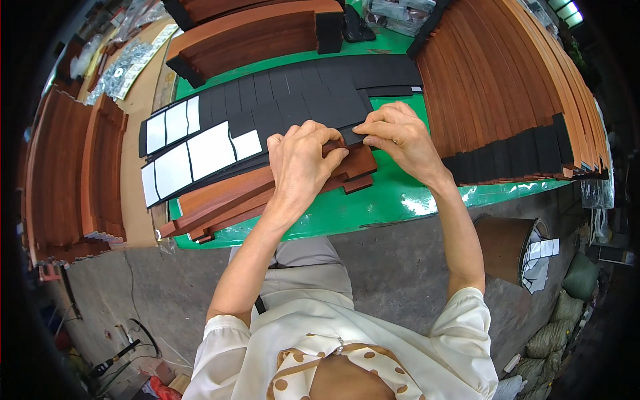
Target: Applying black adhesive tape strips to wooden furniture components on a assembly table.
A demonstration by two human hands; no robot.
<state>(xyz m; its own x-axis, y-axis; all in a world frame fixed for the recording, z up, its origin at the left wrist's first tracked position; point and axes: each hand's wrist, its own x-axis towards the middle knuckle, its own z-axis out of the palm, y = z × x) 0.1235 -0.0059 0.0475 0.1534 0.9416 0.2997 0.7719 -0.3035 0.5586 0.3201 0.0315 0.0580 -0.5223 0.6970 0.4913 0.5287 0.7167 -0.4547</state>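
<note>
My left hand [301, 163] is closed, its thumb and fingertips pinching the end of a reddish-brown wooden piece [230, 195] that lies across others like it. Just right of it, my right hand [399, 139] pinches a small black pad [351, 136] between thumb and fingers, close to that wooden end. The fingers partly hide where pad and wood meet, so I cannot tell whether they touch. Beyond both hands lie overlapping rows of black pads [287, 110]. White-faced pieces [200, 160] sit at the left end of those rows.
Curved wooden parts with black ends [493, 87] are stacked at right, more [253, 40] at the back and left [57, 173]. All rest around a green-covered table [400, 193]. Below its right edge, a brown bin [508, 250] holds white scraps. Plastic-wrapped items [400, 15] lie at the back.
</note>
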